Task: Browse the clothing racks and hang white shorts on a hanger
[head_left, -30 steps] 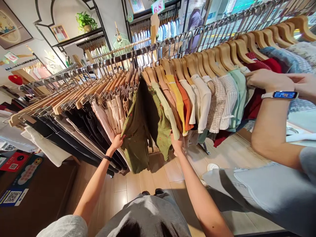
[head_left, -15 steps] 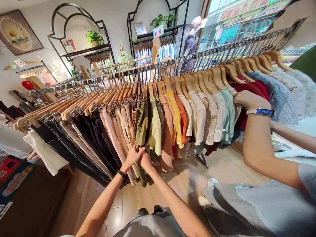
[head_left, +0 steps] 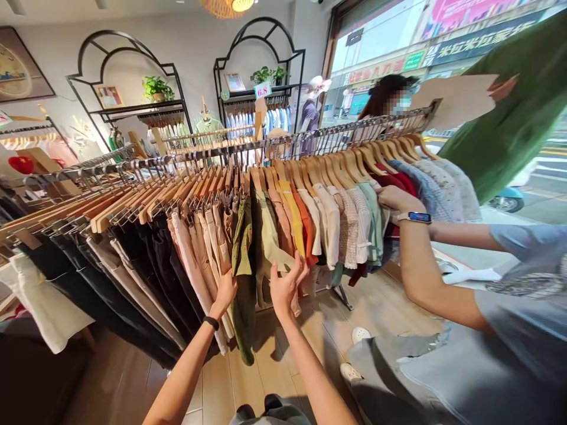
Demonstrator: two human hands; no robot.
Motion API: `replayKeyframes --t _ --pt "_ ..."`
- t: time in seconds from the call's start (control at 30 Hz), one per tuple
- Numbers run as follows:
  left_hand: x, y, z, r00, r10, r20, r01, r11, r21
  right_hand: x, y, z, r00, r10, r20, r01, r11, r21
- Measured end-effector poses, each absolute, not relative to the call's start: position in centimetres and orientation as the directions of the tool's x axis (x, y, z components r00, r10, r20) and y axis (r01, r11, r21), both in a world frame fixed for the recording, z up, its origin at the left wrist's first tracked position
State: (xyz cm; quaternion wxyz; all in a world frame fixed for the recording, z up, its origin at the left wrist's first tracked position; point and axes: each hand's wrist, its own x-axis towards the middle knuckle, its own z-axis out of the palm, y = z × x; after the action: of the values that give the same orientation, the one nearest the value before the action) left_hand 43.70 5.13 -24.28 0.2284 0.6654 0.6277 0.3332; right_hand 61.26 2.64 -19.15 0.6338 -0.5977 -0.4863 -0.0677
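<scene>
The left hand's point(head_left: 227, 290) fingers pinch the edge of the olive garment point(head_left: 243, 262), hanging at its one o'clock. The right hand's point(head_left: 284, 290) thumb and fingers are spread, the pale green shirt point(head_left: 266, 233) at eleven o'clock; any touch is hard to make out. Black trousers point(head_left: 163, 254) hang at the left hand's ten o'clock.

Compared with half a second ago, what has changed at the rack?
The right hand has left the olive garment and moved rightward to the pale green garment, whose lower end now flares right. The left hand stays at the olive garment; the other person's hand remains at clothes farther right.
</scene>
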Motion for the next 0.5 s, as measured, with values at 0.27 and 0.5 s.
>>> replayKeyframes --t 0.27,0.5 --pt "47.5 4.6 -24.4 0.069 0.996 0.048 0.838 -0.084 0.539 59.2 2.3 -19.0 0.100 0.734 0.672 0.725 0.408 -0.554" --pt "49.9 4.3 -21.4 0.112 0.990 -0.086 0.941 -0.078 0.331 57.2 2.4 -18.6 -0.027 0.806 0.591 0.716 0.428 -0.551"
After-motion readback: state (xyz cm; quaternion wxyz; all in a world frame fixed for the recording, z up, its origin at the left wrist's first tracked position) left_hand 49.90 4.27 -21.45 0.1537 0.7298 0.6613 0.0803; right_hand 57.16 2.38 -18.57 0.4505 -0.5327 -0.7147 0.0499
